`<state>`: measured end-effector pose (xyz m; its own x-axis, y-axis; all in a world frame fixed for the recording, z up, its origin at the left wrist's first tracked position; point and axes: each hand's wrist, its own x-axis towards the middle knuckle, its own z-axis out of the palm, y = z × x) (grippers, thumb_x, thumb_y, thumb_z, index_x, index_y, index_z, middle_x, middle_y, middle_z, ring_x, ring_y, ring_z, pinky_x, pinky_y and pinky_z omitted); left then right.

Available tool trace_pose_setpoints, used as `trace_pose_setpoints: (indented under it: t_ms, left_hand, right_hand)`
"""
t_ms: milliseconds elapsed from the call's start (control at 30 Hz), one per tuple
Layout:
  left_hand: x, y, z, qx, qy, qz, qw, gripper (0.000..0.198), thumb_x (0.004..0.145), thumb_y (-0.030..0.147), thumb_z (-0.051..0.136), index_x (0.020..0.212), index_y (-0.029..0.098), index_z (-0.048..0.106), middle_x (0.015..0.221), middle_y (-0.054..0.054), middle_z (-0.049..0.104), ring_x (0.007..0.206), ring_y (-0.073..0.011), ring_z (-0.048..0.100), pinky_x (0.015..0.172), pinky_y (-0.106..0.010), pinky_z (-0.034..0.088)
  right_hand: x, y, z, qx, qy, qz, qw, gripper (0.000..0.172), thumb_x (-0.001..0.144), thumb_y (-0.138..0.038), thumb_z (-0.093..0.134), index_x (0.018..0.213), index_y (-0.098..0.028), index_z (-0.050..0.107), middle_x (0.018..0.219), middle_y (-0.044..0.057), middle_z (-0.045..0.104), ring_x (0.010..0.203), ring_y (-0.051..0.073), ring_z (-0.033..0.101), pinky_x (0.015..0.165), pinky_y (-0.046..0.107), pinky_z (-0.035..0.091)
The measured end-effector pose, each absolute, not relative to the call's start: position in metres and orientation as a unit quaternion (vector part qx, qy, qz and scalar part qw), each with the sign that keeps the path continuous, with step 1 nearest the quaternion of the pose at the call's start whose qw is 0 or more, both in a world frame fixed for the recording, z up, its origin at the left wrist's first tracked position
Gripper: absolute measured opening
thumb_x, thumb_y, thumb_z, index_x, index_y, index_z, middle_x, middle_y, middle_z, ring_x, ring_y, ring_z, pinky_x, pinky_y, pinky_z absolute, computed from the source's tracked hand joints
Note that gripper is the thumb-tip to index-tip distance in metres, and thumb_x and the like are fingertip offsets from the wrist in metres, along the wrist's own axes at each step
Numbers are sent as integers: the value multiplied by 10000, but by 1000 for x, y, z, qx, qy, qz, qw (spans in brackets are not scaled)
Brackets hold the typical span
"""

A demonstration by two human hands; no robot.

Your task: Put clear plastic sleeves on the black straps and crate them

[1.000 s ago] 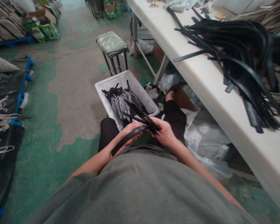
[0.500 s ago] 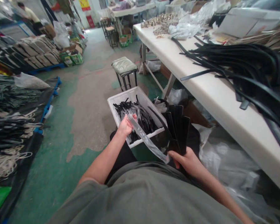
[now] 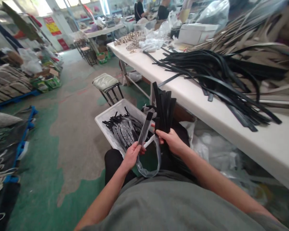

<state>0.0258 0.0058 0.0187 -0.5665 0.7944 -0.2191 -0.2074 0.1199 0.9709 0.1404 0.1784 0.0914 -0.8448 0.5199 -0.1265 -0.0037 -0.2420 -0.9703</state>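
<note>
My right hand (image 3: 171, 140) is closed round a bundle of black strips (image 3: 164, 107) that stands upright and fans out above the fist. My left hand (image 3: 132, 154) pinches one strip (image 3: 144, 128) that is black at its top and pale along its length. That strip loops down below both hands and back up to the right hand. Both hands are over my lap, just in front of a white bin (image 3: 105, 126) that holds several black and grey strips (image 3: 124, 128).
A long white table (image 3: 233, 128) runs along the right with a heap of long black straps (image 3: 221, 77), a white box and metal hardware. A padded stool (image 3: 105, 82) stands beyond the bin. Plastic bags lie under the table. Stacked goods line the left floor; people stand far back.
My left hand came back from the bin and now holds the strip up near the right hand, so the strip hangs in a loop. The right hand's bundle rose. The view tilted up.
</note>
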Motion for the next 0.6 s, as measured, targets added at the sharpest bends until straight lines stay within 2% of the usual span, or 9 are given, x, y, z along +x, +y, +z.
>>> trace_pose_setpoints:
  t_ms: [100,200,267,367,433,500,533,600]
  left_hand:
    - [35,4,19,267,653,573,417,246,874,392,554,854,172,662,742,-20,649,660,-130,568,664,-241,450]
    - [39,2,21,269,669,552,419,220,872,368,545,809,185,650,711,-11,635,639,-135,556,644,-244,438]
    - [40,1,22,270,674,548,416,211,868,363,549,809,190,653,705,-11,632,638,-140,555,647,-248,437]
    - [41,3,29,273,657,561,423,231,858,388,569,863,183,676,794,-40,667,719,-163,588,712,-264,455]
    - [42,10,38,282,631,586,423,274,813,390,639,988,183,678,935,-62,689,849,-195,610,805,-282,457]
    - [45,21,48,305,619,606,395,401,741,361,726,1097,194,647,1022,-59,682,939,-221,599,869,-292,439]
    - [46,27,53,318,625,609,370,427,720,345,748,1106,198,638,1012,-50,678,941,-224,591,873,-291,433]
    - [49,38,60,340,650,597,325,323,745,338,726,1025,196,649,915,-31,667,868,-212,578,836,-286,430]
  right_hand:
    - [136,181,93,-214,-575,763,205,415,752,-477,693,959,-119,714,512,-40,483,451,78,363,445,225,291]
    - [140,181,94,-196,-568,769,219,450,780,-457,677,1107,-149,696,592,-32,520,463,68,343,435,215,273]
    - [144,182,95,-193,-574,765,220,461,799,-445,667,1144,-140,694,545,-49,469,459,66,338,436,212,264]
    - [146,180,95,-201,-586,754,220,455,807,-448,661,1113,-116,715,479,-68,398,449,69,334,437,214,257]
    - [144,175,97,-211,-593,747,212,460,790,-455,673,1085,-106,726,475,-63,419,444,71,348,435,216,265]
    - [141,168,99,-217,-607,740,192,462,752,-456,698,1043,-99,741,482,-51,465,439,74,367,433,220,287]
    - [140,165,101,-219,-615,735,182,458,729,-454,712,1012,-96,748,484,-44,485,433,75,372,427,222,294]
    - [140,159,104,-229,-638,717,166,432,697,-447,727,942,-93,759,472,-39,498,417,75,364,410,225,288]
